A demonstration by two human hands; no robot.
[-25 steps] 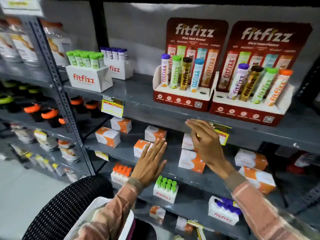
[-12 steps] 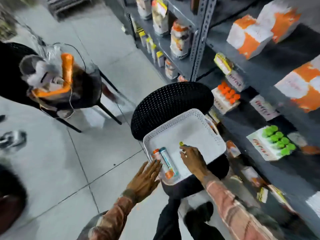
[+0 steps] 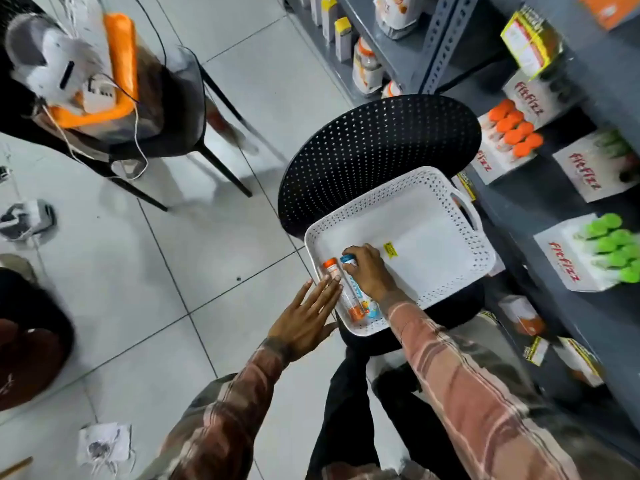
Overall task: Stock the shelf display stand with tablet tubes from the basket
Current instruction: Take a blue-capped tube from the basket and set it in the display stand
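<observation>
A white perforated basket (image 3: 446, 199) rests on a black chair (image 3: 374, 143). Two tablet tubes lie side by side in its near left corner: an orange-capped tube (image 3: 341, 289) and a blue-capped tube (image 3: 360, 294). My right hand (image 3: 369, 271) is inside the basket, its fingers closed around the blue-capped tube's cap end. My left hand (image 3: 306, 318) hovers flat with fingers spread at the basket's near left rim, its fingertips by the orange-capped tube. The display stand is out of view.
Grey shelving (image 3: 568, 209) runs along the right with boxes of orange-capped (image 3: 512, 136) and green-capped tubes (image 3: 609, 251). A second black chair (image 3: 138, 109) with orange and white gear stands at the upper left. A small yellow label (image 3: 390, 250) lies in the basket.
The view swung down from the shelf display to the basket. My right hand moved left across the basket onto the blue-capped tube; my left hand came up to the basket's rim.
</observation>
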